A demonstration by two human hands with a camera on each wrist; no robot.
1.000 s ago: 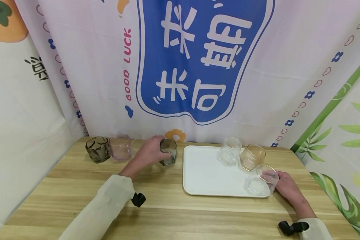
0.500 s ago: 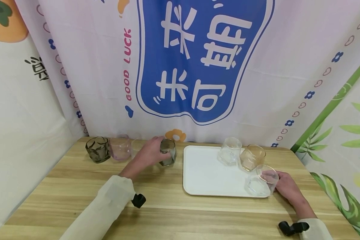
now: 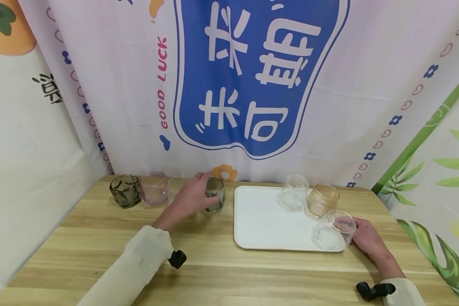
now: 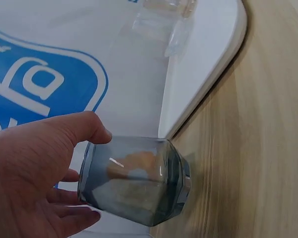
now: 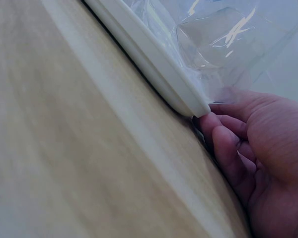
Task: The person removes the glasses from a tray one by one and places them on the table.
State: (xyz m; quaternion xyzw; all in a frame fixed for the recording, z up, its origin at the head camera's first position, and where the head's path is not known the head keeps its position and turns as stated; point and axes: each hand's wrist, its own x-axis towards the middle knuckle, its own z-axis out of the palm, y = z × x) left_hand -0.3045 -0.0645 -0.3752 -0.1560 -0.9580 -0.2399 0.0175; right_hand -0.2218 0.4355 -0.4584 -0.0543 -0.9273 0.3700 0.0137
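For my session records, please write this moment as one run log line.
left hand: grips gray glass | right hand: touches near right corner of white tray | on tray: far clear glass, amber glass, near clear glass

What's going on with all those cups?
Somebody's using both hands. The left hand holds a gray glass beside the white tray. The right hand grips the tray's edge, by a clear glass. That glass, an amber glass and another clear one are on the tray. More glasses stand to the left, off it.
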